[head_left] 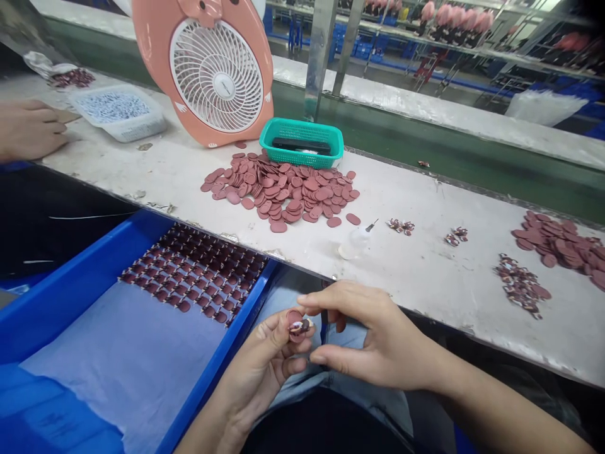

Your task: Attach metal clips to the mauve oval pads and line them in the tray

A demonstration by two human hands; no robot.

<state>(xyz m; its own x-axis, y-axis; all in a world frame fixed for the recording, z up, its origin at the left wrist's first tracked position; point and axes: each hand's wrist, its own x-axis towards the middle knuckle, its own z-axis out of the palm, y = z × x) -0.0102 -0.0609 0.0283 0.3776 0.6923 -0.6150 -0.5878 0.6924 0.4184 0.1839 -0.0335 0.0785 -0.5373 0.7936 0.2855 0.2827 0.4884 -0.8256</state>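
Note:
My left hand (271,353) holds a small dark red piece (297,325) between thumb and fingers, with a light and dark detail on its face. Just to its right is my right hand (373,334), its thumb and index finger spread apart and nothing visible between them. On the bench beyond them stands a small translucent bottle (354,244) with a needle tip. A large pile of flat reddish ovals (283,189) spreads behind it. To the left, a blue crate (236,350) holds rows of finished-looking dark red pieces (189,271) on pale sheeting.
A pink fan (215,75) and a green basket (302,157) stand behind the pile. Small figures (520,284) and more ovals (558,239) lie on the right. A white tub (118,113) is at left, near another person's hand (31,129).

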